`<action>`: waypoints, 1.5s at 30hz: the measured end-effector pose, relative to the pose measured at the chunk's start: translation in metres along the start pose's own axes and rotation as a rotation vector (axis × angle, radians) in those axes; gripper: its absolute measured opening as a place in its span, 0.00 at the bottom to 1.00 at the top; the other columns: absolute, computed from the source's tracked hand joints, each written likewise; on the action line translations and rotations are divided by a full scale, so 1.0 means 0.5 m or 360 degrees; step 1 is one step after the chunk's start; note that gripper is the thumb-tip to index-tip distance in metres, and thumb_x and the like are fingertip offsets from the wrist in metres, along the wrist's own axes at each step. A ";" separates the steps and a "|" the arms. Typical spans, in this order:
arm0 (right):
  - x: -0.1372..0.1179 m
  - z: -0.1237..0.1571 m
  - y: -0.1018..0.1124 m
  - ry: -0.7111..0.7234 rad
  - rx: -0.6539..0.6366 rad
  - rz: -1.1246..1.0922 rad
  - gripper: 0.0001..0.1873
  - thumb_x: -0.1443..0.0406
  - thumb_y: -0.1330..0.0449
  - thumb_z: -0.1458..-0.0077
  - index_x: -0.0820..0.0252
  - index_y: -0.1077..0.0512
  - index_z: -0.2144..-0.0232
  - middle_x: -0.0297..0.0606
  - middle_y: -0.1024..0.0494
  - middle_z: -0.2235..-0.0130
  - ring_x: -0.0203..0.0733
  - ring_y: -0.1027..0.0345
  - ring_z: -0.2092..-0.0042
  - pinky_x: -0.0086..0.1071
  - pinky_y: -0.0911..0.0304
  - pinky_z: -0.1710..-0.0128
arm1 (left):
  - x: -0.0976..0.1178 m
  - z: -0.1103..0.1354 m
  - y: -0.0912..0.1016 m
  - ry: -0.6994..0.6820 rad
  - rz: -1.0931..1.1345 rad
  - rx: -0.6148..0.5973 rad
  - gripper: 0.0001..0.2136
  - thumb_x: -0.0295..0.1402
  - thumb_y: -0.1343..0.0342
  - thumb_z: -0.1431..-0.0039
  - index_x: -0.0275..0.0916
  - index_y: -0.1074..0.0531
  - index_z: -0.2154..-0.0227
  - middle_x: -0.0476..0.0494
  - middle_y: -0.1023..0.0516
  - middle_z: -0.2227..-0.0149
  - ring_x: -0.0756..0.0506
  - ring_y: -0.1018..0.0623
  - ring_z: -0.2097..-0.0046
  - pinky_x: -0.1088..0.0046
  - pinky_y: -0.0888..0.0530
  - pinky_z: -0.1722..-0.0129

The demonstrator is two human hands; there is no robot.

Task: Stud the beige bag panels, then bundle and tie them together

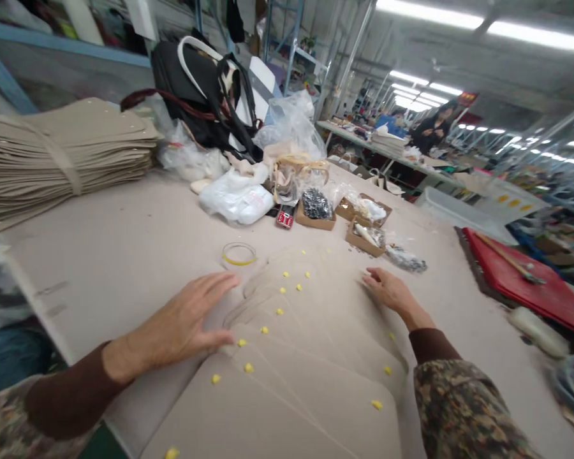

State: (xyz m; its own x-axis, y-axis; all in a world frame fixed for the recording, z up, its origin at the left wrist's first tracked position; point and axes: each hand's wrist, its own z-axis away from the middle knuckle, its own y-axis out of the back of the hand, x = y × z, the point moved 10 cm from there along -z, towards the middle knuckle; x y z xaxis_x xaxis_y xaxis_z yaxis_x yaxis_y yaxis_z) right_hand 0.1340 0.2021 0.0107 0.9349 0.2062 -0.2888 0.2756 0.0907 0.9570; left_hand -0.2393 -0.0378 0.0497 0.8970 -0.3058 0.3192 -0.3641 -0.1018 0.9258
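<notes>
Several beige flat panels (316, 357) lie fanned out and overlapping on the table in front of me, each with small yellow dots (264, 330) along its edges. My left hand (186, 319) lies flat with fingers stretched out on the left edge of the fan. Resting on the far right edge of the panels, my right hand (390, 290) has its fingers spread and holds nothing. A ring of yellow tape (239, 254) sits just beyond the panels.
A tied stack of beige panels (62, 159) stands far left. Black bags (201, 89), plastic bags (236, 197) and small cardboard boxes of parts (316, 213) crowd the back. A red tray with a tool (521, 274) is right. A person (433, 131) works at a distant table.
</notes>
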 end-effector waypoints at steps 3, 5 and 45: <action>-0.027 -0.032 -0.026 0.0058 -0.0022 0.0143 0.23 0.57 0.46 0.39 0.71 0.28 0.51 0.58 0.24 0.54 0.55 0.31 0.50 0.42 0.43 0.48 | 0.046 0.118 -0.048 0.0017 0.0051 -0.0187 0.48 0.60 0.43 0.51 0.47 0.58 0.33 0.36 0.49 0.32 0.33 0.42 0.35 0.53 0.38 0.39; -0.040 -0.040 -0.030 0.0061 -0.0015 0.0228 0.23 0.55 0.48 0.38 0.70 0.27 0.54 0.59 0.24 0.55 0.56 0.32 0.50 0.42 0.43 0.49 | 0.061 0.181 -0.073 0.0059 0.0032 -0.0180 0.50 0.61 0.43 0.52 0.48 0.62 0.32 0.36 0.51 0.32 0.31 0.43 0.35 0.51 0.38 0.39; -0.264 0.223 -0.075 0.0305 -0.0827 -0.0298 0.40 0.45 0.41 0.48 0.66 0.38 0.42 0.52 0.27 0.50 0.54 0.30 0.53 0.43 0.36 0.53 | 0.076 0.201 -0.068 0.0140 -0.0033 0.0257 0.49 0.59 0.39 0.54 0.45 0.52 0.33 0.35 0.46 0.33 0.32 0.35 0.38 0.53 0.29 0.45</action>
State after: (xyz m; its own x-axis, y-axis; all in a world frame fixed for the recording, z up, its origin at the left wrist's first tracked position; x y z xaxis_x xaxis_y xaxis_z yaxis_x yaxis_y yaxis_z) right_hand 0.0250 0.0629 0.0161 0.8105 0.3088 -0.4977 0.2409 0.5988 0.7638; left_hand -0.2178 -0.1411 0.0100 0.9206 -0.2190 0.3233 -0.3744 -0.2598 0.8901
